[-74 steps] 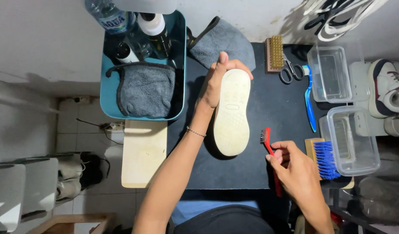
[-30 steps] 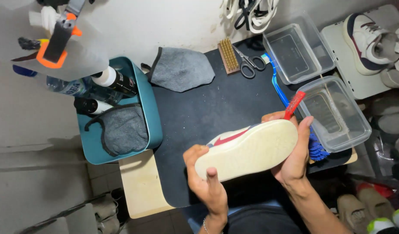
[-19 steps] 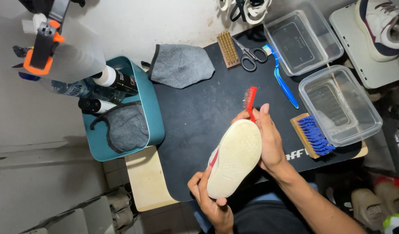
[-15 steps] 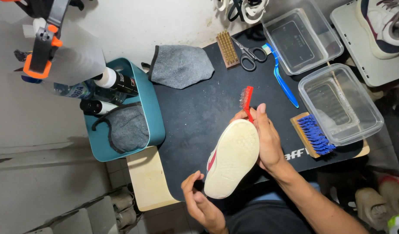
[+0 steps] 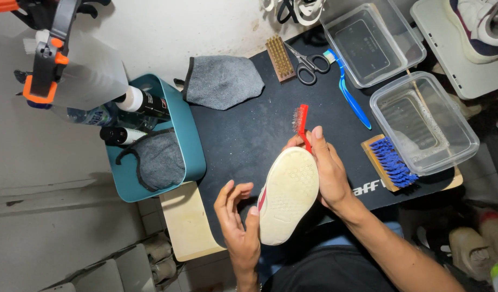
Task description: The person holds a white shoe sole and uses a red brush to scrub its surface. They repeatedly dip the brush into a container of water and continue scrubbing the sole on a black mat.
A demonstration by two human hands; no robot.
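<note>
Shoe: we see a white shoe point(image 5: 288, 194) turned sole-up over the near edge of the black mat point(image 5: 243, 135), a red stripe showing along its left side
Right hand: our right hand point(image 5: 327, 173) wraps the shoe's right edge and, in the same grip, pinches the red small brush point(image 5: 301, 124) – bristle end pointing away from us
Left hand: our left hand point(image 5: 239, 221) is spread, fingers loosely curled, its thumb side touching the shoe's left edge near the heel; it closes on nothing
Teal bin: the teal bin point(image 5: 192, 146) left of the mat holds a folded grey cloth point(image 5: 159, 159) and dark bottles point(image 5: 143, 103) with white parts
Near clear tub: the near clear tub point(image 5: 465, 138) at the mat's right holds a little cloudy water – a blue-bristled brush point(image 5: 389, 162) lies just beside it
Far clear tub: the far clear tub point(image 5: 408, 38) – we cannot tell what is inside
Mat's far edge: a grey mitt point(image 5: 222, 81), a wooden brush point(image 5: 280, 57), scissors point(image 5: 308, 65) and a blue toothbrush point(image 5: 349, 94)
</note>
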